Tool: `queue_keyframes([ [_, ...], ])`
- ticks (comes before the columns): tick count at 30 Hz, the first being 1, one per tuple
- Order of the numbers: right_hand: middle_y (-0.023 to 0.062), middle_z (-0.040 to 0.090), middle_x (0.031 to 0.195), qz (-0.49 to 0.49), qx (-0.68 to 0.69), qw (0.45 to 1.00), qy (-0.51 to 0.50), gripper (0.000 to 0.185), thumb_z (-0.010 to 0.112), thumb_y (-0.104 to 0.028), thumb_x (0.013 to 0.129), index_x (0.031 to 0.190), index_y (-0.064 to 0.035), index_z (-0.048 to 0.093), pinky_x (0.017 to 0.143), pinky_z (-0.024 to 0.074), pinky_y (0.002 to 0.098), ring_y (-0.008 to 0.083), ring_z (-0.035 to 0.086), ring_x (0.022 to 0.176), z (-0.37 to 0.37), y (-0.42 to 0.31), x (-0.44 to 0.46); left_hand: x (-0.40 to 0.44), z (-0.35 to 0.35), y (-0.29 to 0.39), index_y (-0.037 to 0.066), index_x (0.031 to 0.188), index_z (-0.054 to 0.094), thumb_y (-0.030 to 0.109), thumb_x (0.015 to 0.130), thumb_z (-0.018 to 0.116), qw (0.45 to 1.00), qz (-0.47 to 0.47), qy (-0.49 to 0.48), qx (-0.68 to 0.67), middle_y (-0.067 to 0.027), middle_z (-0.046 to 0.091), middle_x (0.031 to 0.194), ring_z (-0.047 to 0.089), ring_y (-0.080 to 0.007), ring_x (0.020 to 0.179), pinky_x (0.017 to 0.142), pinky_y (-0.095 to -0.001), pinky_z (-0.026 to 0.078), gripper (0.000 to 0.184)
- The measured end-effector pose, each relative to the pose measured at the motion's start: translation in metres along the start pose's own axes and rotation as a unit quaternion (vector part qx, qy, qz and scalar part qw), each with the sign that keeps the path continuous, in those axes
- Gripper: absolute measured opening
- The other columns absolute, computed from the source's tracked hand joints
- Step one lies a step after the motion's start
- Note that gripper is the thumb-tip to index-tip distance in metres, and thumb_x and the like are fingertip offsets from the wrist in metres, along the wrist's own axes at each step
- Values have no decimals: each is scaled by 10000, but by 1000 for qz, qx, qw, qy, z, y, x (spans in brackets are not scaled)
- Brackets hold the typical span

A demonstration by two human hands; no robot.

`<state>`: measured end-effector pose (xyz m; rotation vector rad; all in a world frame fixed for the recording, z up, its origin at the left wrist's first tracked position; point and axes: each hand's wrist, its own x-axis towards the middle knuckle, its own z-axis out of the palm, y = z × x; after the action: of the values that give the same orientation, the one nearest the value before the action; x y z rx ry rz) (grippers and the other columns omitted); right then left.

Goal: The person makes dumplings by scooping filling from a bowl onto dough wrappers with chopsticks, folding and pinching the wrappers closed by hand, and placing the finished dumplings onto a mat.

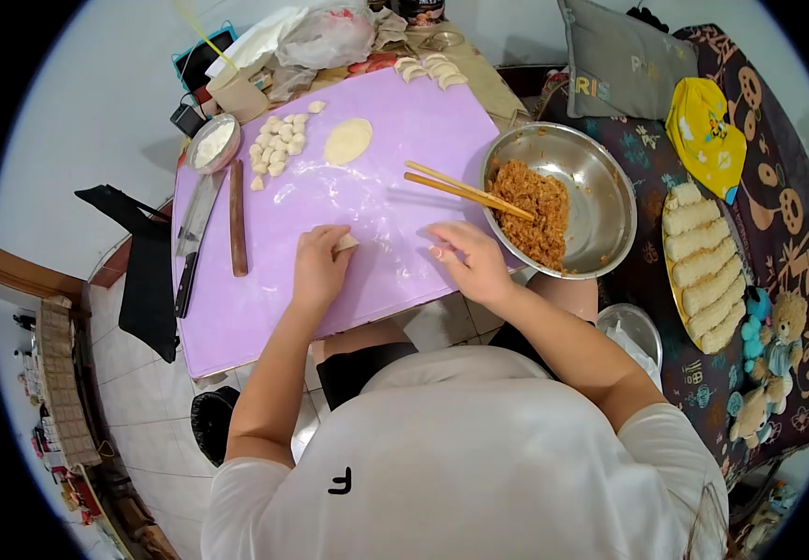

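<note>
My left hand (323, 264) is closed over the purple mat (395, 201). A pale dumpling (345, 244) shows at its fingertips, its shape mostly covered by the fingers. To the right, my right hand (471, 261) is empty, with thumb and fingers apart. A steel bowl (605, 201) of minced filling (537, 210) stands just beyond it, and wooden chopsticks (456, 187) lean from the filling over the rim. One flat dough wrapper (348, 141) lies farther back on the mat. Beside it are several small dough pieces (278, 145).
A rolling pin (238, 219), a knife (193, 238) and a flour bowl (214, 145) occupy the mat's left side. Folded dumplings (430, 70) sit at the back edge. On the patterned cloth at right are a tray of pale rolls (706, 266) and plush toys (778, 350).
</note>
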<state>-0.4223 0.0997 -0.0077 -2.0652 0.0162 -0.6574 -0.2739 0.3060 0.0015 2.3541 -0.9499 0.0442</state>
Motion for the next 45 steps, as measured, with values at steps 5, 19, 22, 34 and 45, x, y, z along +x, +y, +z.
queue_keyframes([
  [5, 132, 613, 983, 71, 64, 995, 20, 243, 608, -140, 869, 1069, -2, 611, 708, 479, 311, 235, 589, 836, 5, 13, 5, 4, 43, 36, 54, 1044, 647, 12, 756, 628, 974, 212, -62, -42, -148, 615, 1004, 550, -339, 992, 883, -401, 451, 292],
  [19, 100, 596, 1048, 9, 60, 998, -23, 173, 624, -76, 846, 1004, -5, 622, 750, 487, 310, 206, 584, 925, -1, 25, 3, 66, 16, -4, 32, 1053, 638, 72, 799, 613, 986, 158, -57, -1, -163, 608, 899, 580, -308, 894, 773, -374, 475, 258],
  [22, 117, 602, 1053, 74, 123, 989, -42, 167, 630, -83, 841, 990, -6, 635, 803, 482, 346, 266, 583, 948, -5, 20, 5, 103, 16, 9, 18, 1087, 629, 115, 852, 604, 992, -12, -68, -110, -95, 626, 834, 594, -206, 781, 693, -306, 482, 256],
  [34, 92, 606, 995, 61, 172, 983, -27, 144, 630, -118, 826, 935, -25, 631, 834, 440, 375, 271, 558, 933, -2, 24, 1, 312, 118, 74, -4, 1077, 627, 147, 836, 640, 976, 62, -149, -144, -66, 658, 890, 599, -134, 774, 701, -255, 466, 284],
  [45, 79, 614, 962, 60, 180, 981, -39, 137, 626, -143, 836, 930, -43, 634, 823, 435, 370, 254, 562, 916, -10, 22, 4, 332, 162, 87, 45, 1071, 645, 239, 808, 658, 986, 149, -65, 43, -172, 666, 993, 630, -319, 927, 825, -377, 483, 327],
])
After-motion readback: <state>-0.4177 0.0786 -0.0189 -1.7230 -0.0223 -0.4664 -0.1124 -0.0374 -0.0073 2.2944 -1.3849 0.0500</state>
